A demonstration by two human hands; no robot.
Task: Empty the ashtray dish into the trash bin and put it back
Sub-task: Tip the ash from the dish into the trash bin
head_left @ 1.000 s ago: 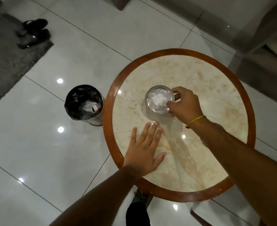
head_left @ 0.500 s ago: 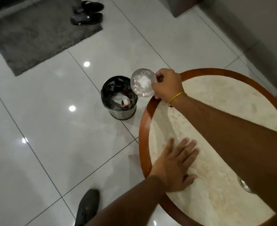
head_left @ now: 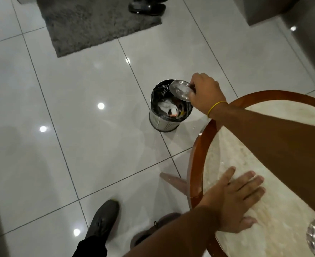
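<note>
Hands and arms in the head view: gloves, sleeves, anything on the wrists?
Both hands are bare, with no gloves, and both forearms are uncovered as far as the frame shows, so no sleeves are visible. The right hand has a thin yellow band around its wrist. The left hand shows no band, ring or watch.

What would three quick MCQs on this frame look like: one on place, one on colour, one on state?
1. Where is the ashtray dish?
A. flat on the table
B. over the trash bin
C. on the rug

2. What colour is the band on the right wrist?
A. yellow
B. blue
C. red

3. How is the left hand?
A. gripping the bin
B. holding a cup
C. flat on the table

Answers: B, the right hand holds it tilted above the trash bin; A, the wrist band is yellow; C, its fingers lie spread on the table.
</note>
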